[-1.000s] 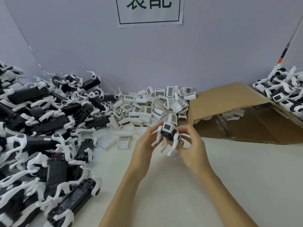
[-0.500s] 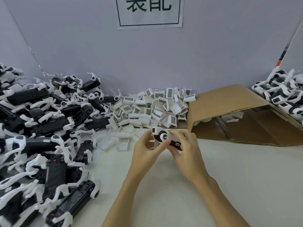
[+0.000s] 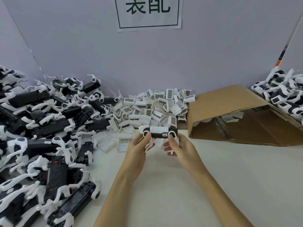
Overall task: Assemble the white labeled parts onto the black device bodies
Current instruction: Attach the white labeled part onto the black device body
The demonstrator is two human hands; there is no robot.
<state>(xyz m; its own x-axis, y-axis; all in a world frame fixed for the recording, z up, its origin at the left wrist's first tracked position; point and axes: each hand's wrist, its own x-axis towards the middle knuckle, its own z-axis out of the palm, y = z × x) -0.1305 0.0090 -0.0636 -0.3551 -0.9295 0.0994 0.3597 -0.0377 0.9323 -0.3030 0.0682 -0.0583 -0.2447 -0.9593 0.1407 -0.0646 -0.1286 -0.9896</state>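
I hold one black device body [image 3: 159, 135] sideways above the table, a white part seated along its top and round white ends at both sides. My left hand [image 3: 137, 149] grips its left end, thumb on the round cap. My right hand [image 3: 181, 148] grips its right end the same way. White legs of the device hang down between my fingers. Behind it lies a heap of white labeled parts [image 3: 155, 105] with barcode stickers. A big pile of black device bodies [image 3: 49, 128] with white arms fills the left side.
A cardboard box [image 3: 229, 112] lies tipped on its side at the right, open toward me, with a few white parts inside. A pile of black and white devices [image 3: 285, 95] sits at the far right edge. A paper sign [image 3: 148, 12] hangs on the wall.
I have turned the device from end-on to lying sideways between both hands, and lifted it slightly. A white part now sits along its top.
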